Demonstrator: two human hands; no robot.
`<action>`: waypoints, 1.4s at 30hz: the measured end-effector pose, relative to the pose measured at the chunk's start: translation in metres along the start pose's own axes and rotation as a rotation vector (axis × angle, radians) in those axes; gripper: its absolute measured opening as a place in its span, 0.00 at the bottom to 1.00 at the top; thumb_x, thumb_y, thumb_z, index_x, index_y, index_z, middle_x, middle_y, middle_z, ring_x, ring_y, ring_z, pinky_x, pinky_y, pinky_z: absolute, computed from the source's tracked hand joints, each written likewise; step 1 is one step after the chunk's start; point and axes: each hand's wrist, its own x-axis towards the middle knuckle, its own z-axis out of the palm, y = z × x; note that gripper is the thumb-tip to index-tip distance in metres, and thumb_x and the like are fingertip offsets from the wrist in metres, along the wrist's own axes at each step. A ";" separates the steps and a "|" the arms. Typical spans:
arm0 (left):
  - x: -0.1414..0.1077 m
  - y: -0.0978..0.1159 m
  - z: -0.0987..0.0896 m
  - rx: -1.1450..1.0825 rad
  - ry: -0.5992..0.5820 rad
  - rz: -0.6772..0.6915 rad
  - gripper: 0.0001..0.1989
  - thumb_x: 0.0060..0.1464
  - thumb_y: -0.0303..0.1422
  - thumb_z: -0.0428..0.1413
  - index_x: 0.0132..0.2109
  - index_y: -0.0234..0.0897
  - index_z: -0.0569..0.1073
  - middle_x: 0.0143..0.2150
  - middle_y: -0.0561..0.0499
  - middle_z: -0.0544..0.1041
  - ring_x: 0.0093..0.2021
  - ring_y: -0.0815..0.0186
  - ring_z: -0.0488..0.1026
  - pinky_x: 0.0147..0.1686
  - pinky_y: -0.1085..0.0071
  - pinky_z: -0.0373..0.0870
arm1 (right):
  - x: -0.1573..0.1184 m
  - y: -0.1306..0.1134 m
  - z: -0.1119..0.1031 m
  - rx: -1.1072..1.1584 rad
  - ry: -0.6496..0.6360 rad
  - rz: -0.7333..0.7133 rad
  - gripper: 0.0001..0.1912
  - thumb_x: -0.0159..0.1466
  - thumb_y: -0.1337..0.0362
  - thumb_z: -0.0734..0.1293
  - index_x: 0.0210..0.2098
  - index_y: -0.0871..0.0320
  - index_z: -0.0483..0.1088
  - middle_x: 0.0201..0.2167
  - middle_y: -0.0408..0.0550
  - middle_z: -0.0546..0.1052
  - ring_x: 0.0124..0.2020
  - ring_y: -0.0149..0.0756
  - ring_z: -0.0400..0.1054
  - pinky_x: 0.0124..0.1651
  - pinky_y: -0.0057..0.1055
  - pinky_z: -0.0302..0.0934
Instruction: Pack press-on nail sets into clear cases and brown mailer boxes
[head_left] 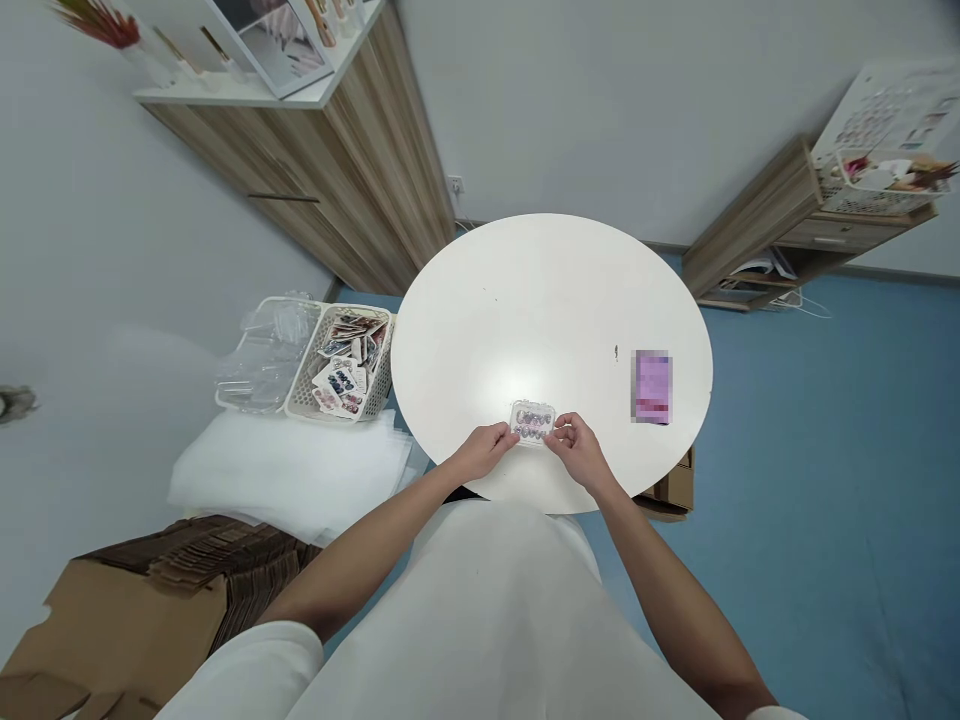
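A small clear plastic case [533,421] with two rows of purplish press-on nails is held between my hands, over the near part of the round white table [525,290]. My left hand [484,450] grips its left side, thumb along the near edge. At the right side, my right hand [577,448] pinches the near corner with its fingers curled. The case looks closed. To the right on the tabletop lies a purple, pixel-blurred item [652,387]. A tiny dark mark or object [616,352] is left of it.
Left of the table, a white basket [300,400] holds nail cards, beside another basket with clear plastic packaging [277,340]. White foam sheets [285,465] and folded cardboard boxes [127,620] are at lower left. A wooden cabinet [367,170] and a shelf unit [757,215] stand behind.
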 end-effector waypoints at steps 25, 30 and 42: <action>-0.016 -0.114 -0.102 -0.213 0.364 -0.219 0.26 0.55 0.46 0.42 0.56 0.37 0.59 0.49 0.44 0.61 0.51 0.62 0.61 0.50 0.68 0.57 | 0.085 -0.003 0.180 -0.101 0.009 0.034 0.21 0.49 0.57 0.65 0.41 0.55 0.60 0.40 0.46 0.68 0.32 0.30 0.62 0.39 0.32 0.59; -0.010 -0.144 -0.116 -0.187 0.355 -0.261 0.25 0.56 0.44 0.40 0.56 0.35 0.60 0.47 0.44 0.63 0.51 0.62 0.60 0.52 0.67 0.55 | 0.100 0.010 0.213 -0.184 0.000 0.068 0.25 0.48 0.58 0.65 0.45 0.56 0.60 0.42 0.48 0.66 0.34 0.32 0.60 0.41 0.34 0.59; -0.010 -0.169 -0.105 -0.406 0.416 -0.349 0.27 0.54 0.47 0.42 0.57 0.37 0.57 0.54 0.42 0.58 0.50 0.62 0.63 0.48 0.67 0.60 | 0.093 0.011 0.226 -0.110 0.078 0.139 0.31 0.49 0.56 0.66 0.51 0.56 0.57 0.49 0.51 0.64 0.37 0.33 0.65 0.43 0.34 0.62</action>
